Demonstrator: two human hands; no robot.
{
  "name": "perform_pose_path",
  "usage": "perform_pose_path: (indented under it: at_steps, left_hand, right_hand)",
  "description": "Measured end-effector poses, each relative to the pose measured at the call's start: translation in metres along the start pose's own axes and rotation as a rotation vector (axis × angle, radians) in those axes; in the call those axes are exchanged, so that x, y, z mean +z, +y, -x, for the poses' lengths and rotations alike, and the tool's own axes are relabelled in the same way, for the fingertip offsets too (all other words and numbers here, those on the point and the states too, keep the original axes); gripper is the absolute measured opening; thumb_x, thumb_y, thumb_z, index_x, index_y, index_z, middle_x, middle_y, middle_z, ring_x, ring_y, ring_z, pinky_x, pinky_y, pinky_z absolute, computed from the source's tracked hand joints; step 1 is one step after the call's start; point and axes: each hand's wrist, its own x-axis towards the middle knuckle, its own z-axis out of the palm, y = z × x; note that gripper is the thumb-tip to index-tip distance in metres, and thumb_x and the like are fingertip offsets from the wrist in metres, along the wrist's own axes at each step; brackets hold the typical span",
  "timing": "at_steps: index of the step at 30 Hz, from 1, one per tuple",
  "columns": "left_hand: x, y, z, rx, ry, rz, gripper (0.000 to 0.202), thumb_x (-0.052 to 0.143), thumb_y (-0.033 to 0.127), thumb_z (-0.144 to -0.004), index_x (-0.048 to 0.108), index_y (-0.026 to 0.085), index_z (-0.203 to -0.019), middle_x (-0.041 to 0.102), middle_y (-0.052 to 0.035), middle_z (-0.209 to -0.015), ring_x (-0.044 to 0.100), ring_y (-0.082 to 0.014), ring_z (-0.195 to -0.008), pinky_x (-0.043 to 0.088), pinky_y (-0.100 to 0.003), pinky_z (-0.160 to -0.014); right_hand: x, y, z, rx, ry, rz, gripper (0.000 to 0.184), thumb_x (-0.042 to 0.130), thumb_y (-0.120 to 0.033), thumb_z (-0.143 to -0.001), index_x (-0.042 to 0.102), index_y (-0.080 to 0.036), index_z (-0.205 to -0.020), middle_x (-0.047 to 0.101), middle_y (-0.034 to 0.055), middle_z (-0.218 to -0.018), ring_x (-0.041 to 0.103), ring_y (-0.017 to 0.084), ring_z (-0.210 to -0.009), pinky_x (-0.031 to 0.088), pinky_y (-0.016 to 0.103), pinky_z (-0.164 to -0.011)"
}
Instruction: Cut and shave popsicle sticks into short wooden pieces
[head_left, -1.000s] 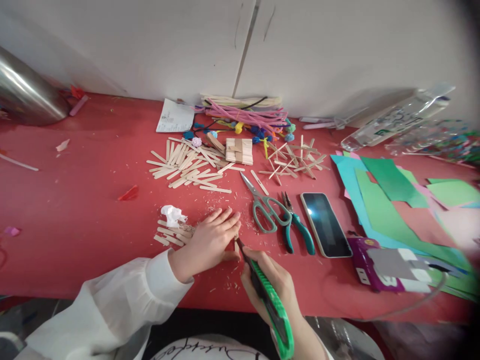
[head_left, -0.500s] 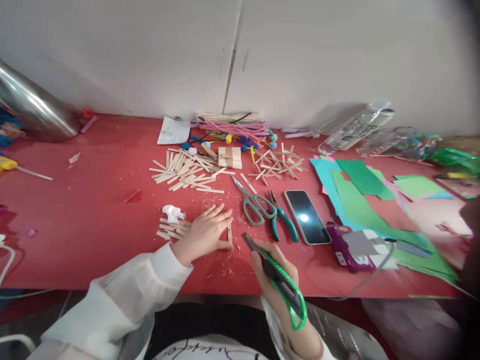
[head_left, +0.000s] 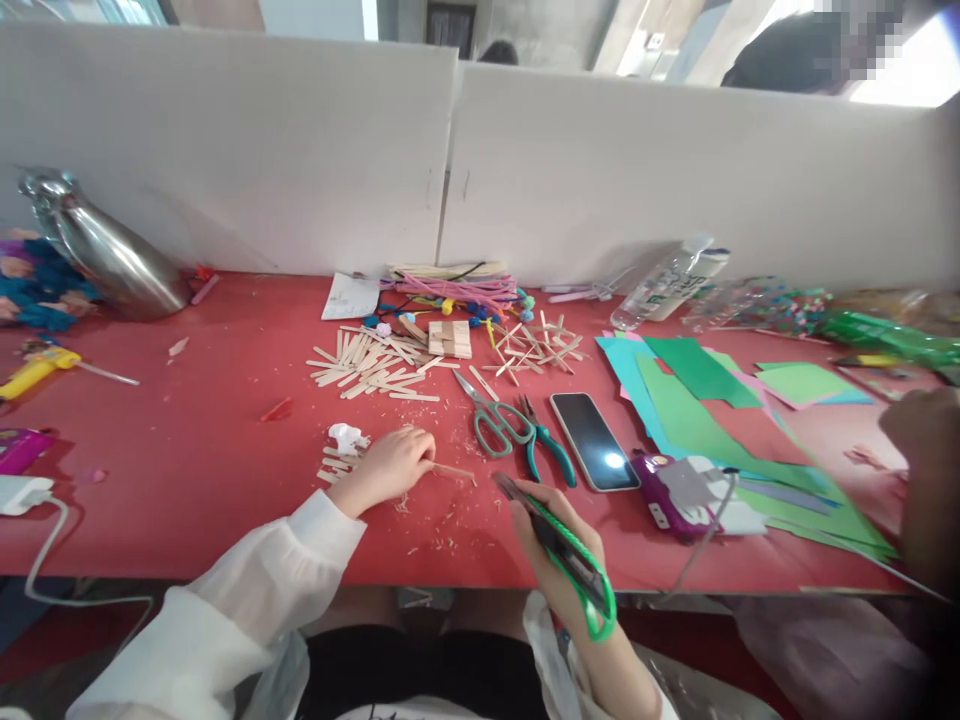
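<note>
Nearest, the right hand [head_left: 579, 522] is gripping a green-and-black cutter [head_left: 571, 562], its blade pointing toward a thin stick [head_left: 456, 471] without touching it. A little farther off, the left hand [head_left: 394, 465] is pinching one end of that stick, the free end extending over the red counter [head_left: 210, 470] toward the blade. Shavings [head_left: 439, 545] are lying around — whittling seems to be the step in hand, with the wood uncut at this instant. Another stroke would call for bracing the stick and keeping the left fingers behind the edge. Short sticks [head_left: 330, 465] are lying just beyond the left wrist, near a crumpled white piece [head_left: 347, 438]; scissors [head_left: 491, 405] and pliers [head_left: 559, 452] are resting rightward — and farther back, loose sticks [head_left: 364, 365] are forming a pile.
</note>
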Motion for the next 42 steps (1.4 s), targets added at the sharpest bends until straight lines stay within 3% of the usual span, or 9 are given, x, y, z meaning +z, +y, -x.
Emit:
perform_pose_path:
  at_steps: [2,5,9,13,19,24,29,34,42]
  left_hand:
    - [-0.005,0.001,-0.002,-0.055,0.041,0.077,0.006,0.051,0.019,-0.080,0.057,0.017,-0.081,0.057,-0.0019,-0.076,0.053,-0.0160,-0.071,0.039,-0.029,-0.068]
    - [-0.011,0.006,-0.016,-0.170,0.124,0.475,0.018,0.054,0.023,-0.077,0.058,0.016,-0.093,0.059,-0.0016,-0.081,0.053,-0.0125,-0.069,0.039,-0.025,-0.065]
    - [-0.013,0.011,-0.044,-0.201,0.191,0.816,0.014,0.059,0.027,-0.071,0.057,0.015,-0.077,0.047,0.0059,-0.056,0.040,-0.0068,-0.049,0.031,-0.020,-0.052]
    - [-0.007,0.008,-0.061,-0.202,0.254,1.028,0.021,0.063,0.029,-0.067,0.054,0.015,-0.079,0.047,0.0062,-0.056,0.035,-0.0050,-0.046,0.025,-0.019,-0.047]
    - [0.007,0.001,-0.055,-0.298,0.134,1.359,0.027,0.065,0.027,-0.064,0.053,0.014,-0.083,0.043,0.0047,-0.058,0.036,-0.0038,-0.046,0.027,-0.017,-0.046]
    - [0.011,0.005,-0.050,-0.394,-0.059,1.584,0.016,0.064,0.023,-0.070,0.053,0.012,-0.075,0.033,0.0075,-0.050,0.025,-0.0015,-0.039,0.017,-0.014,-0.039]
    - [0.013,0.006,-0.050,-0.375,0.054,1.373,0.037,0.062,0.049,-0.072,0.055,0.013,-0.076,0.052,0.0010,-0.059,0.040,-0.0042,-0.043,0.027,-0.017,-0.042]
    - [0.014,0.009,-0.050,-0.293,0.148,1.053,0.031,0.064,0.044,-0.072,0.055,0.014,-0.070,0.052,0.0019,-0.060,0.045,-0.0080,-0.053,0.035,-0.021,-0.052]
    - [0.013,0.016,-0.045,-0.248,0.266,0.832,0.026,0.062,0.042,-0.074,0.058,0.017,-0.078,0.055,0.0009,-0.068,0.047,-0.0108,-0.061,0.036,-0.021,-0.057]
  right_hand:
    - [-0.003,-0.003,-0.014,0.026,0.041,-0.069,0.021,0.058,-0.034,-0.078,0.061,-0.020,-0.093,0.069,0.0033,-0.076,0.064,0.018,-0.064,0.050,0.026,-0.061]
    - [-0.002,-0.006,-0.047,0.068,0.065,-0.231,0.023,0.059,-0.037,-0.076,0.062,-0.020,-0.092,0.067,0.0024,-0.072,0.061,0.017,-0.063,0.048,0.028,-0.060]
    - [0.013,-0.007,-0.103,0.098,-0.045,-0.450,0.021,0.062,-0.039,-0.073,0.065,-0.020,-0.081,0.064,0.0014,-0.072,0.059,0.017,-0.067,0.047,0.029,-0.064]
    - [0.039,-0.005,-0.143,0.074,-0.116,-0.593,0.019,0.063,-0.037,-0.068,0.064,-0.018,-0.067,0.065,0.0041,-0.082,0.060,0.017,-0.071,0.049,0.029,-0.063]
    - [0.069,-0.001,-0.142,0.172,-0.270,-0.775,0.037,0.061,-0.043,-0.071,0.063,-0.015,-0.095,0.058,-0.0006,-0.063,0.053,0.013,-0.053,0.045,0.027,-0.050]
    - [0.069,-0.003,-0.133,0.270,-0.314,-0.798,0.030,0.068,-0.044,-0.067,0.062,-0.015,-0.074,0.056,-0.0022,-0.057,0.048,0.010,-0.049,0.042,0.024,-0.050]
    - [0.070,0.001,-0.131,0.355,-0.280,-0.791,0.032,0.069,-0.046,-0.065,0.056,-0.016,-0.067,0.050,-0.0055,-0.049,0.045,0.009,-0.045,0.037,0.023,-0.047]
    - [0.070,0.000,-0.128,0.368,-0.257,-0.780,0.030,0.070,-0.043,-0.064,0.054,-0.017,-0.063,0.048,-0.0062,-0.048,0.043,0.009,-0.045,0.035,0.023,-0.047]
    - [0.068,-0.003,-0.127,0.353,-0.189,-0.760,0.033,0.068,-0.046,-0.064,0.051,-0.018,-0.060,0.045,-0.0065,-0.046,0.041,0.010,-0.045,0.035,0.024,-0.047]
